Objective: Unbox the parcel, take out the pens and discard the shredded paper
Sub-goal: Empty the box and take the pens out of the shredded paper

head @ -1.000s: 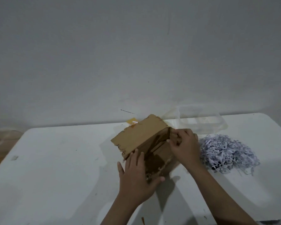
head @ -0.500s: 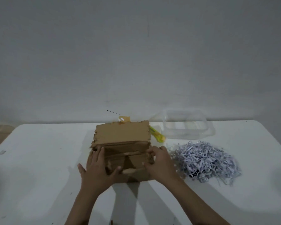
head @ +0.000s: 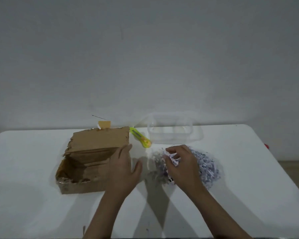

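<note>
A brown cardboard box lies open on the white table, its torn lid flap raised at the back; the inside looks bare. My left hand rests flat with straight fingers against the box's right side. To the right is a heap of white and purple shredded paper. My right hand hovers over the heap's left part with fingers loosely curled, touching the shreds; no clear hold shows. No pens are visible.
A yellow-green utility knife lies behind the box's right corner. A clear plastic container stands at the back of the table by the wall. A small yellow tag pokes up behind the box.
The box has shifted left and now sits alone apart from my left hand at its side. My right hand left the box and moved right onto the shredded paper.
</note>
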Motion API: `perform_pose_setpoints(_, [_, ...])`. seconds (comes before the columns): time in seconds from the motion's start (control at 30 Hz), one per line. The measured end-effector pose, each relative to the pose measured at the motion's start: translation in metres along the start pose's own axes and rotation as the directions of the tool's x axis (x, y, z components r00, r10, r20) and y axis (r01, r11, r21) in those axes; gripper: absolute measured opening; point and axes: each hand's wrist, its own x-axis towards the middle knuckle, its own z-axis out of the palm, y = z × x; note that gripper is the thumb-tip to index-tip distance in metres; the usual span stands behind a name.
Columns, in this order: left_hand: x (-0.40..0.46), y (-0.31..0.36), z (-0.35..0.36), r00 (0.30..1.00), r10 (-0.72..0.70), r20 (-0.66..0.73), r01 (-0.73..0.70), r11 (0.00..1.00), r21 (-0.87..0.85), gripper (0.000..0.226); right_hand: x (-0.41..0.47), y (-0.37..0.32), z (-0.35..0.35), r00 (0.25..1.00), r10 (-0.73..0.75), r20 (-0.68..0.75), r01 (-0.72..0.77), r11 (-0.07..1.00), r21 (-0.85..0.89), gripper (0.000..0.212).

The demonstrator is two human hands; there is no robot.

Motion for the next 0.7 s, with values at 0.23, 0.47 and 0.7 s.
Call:
perform_pose_setpoints(0.23, [-0.006,0.064,0.092,0.94,0.203,0.276,-0.157,0.971,-0.181,0.053,-0.001,0.073,-0.057,0.996,0.067,0.064,-0.042,0.939,-0.341,0.032])
perform_pose_setpoints(0.47, [-0.024,0.051,0.122,0.953,0.161,0.257,-0.104,0.97,-0.221,0.033,-0.027,0.122,-0.067,0.988,0.023,0.153,0.016,0.967,-0.253,0.021])
perform_pose_setpoints(0.7, [-0.026,0.031,0.114,0.973,0.135,0.187,-0.107,0.983,-0.152,0.022,-0.028,0.136,-0.088,0.992,0.025,0.124,-0.002,0.984,-0.178,0.02])
